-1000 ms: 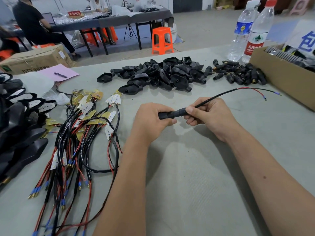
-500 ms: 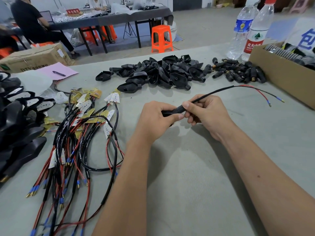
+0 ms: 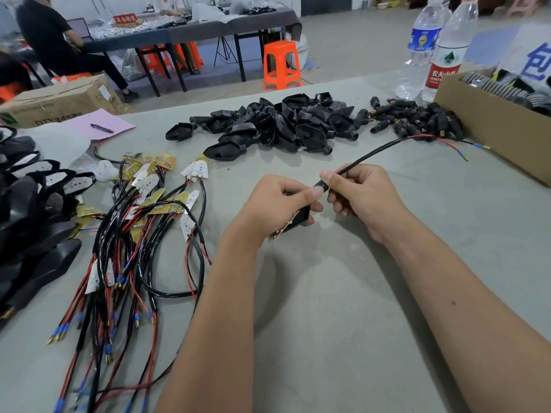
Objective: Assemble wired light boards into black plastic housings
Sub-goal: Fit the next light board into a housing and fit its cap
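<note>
left hand (image 3: 277, 204) grips housing (image 3: 298, 219), just nearer than loose-housing pile (image 3: 268, 123) | right hand (image 3: 362, 193) pinches cable (image 3: 369, 155) at housing neck | risk: hard pull could strain board solder joints or unseat board

A grey felt-covered worktable (image 3: 343, 308) fills the foreground. Beyond its far edge lies a pale concrete floor (image 3: 351, 43). An orange plastic stool (image 3: 281, 65) stands on it, near a long dark table (image 3: 190, 32) with black legs, its top cluttered. A person in black (image 3: 50, 40) sits at that table's left end, with a cardboard carton (image 3: 59, 99) nearby. Further orange stools (image 3: 162, 59) stand under the table. Lighting is even and diffuse.
</note>
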Demonstrator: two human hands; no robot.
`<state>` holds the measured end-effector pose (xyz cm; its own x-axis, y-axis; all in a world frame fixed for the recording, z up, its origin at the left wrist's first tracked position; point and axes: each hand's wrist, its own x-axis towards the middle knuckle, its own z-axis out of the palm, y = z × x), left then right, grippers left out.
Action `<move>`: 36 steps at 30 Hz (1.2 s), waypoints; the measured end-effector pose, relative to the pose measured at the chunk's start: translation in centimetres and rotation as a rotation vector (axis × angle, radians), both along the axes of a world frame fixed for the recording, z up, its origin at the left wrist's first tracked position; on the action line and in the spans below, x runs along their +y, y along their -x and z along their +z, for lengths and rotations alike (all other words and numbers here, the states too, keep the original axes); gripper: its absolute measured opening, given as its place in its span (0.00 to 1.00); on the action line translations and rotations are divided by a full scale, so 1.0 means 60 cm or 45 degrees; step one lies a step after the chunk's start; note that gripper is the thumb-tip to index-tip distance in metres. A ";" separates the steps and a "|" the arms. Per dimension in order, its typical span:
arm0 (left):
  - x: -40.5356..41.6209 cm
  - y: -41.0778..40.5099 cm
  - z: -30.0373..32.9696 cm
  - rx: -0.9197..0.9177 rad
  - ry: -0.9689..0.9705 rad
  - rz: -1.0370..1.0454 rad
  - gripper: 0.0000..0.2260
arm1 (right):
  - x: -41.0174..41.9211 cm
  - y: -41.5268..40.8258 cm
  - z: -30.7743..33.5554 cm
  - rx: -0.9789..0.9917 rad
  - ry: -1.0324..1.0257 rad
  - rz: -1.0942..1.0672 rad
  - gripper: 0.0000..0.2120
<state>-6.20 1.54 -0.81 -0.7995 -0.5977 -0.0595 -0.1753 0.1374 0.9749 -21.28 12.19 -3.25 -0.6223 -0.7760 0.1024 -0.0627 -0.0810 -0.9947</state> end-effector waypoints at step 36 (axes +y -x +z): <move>-0.010 0.008 -0.022 0.104 0.680 0.754 0.06 | -0.007 0.000 -0.007 -0.222 0.233 -0.442 0.08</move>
